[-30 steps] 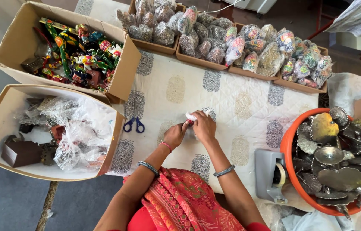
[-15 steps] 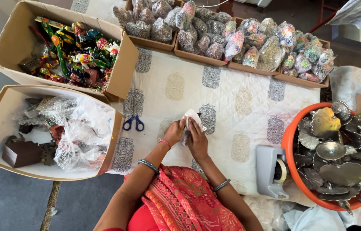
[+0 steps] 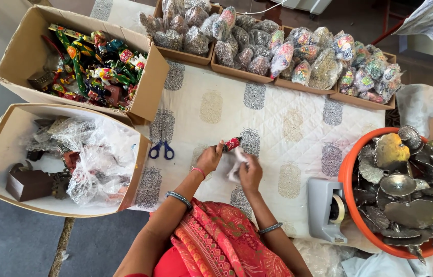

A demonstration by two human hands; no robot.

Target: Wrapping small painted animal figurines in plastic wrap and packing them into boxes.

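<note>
A small red toy (image 3: 232,144) with a dark tip sits pinched in the fingers of the left hand (image 3: 210,159), raised just above the quilted white cloth (image 3: 278,118). The right hand (image 3: 250,173) is curled around a crumpled clear plastic wrap (image 3: 236,163) just beside it. Blue-handled scissors (image 3: 161,149) lie flat nearby. A grey tape dispenser (image 3: 325,209) stands next to an orange tub (image 3: 352,174) of dull metal dishes.

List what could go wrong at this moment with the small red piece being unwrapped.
1. The left hand pinches the small red piece only at one end, so it might slip onto the table.
2. The right hand grips thin white wrapping, which may tear.
3. The scissors lie close by the left forearm.
</note>
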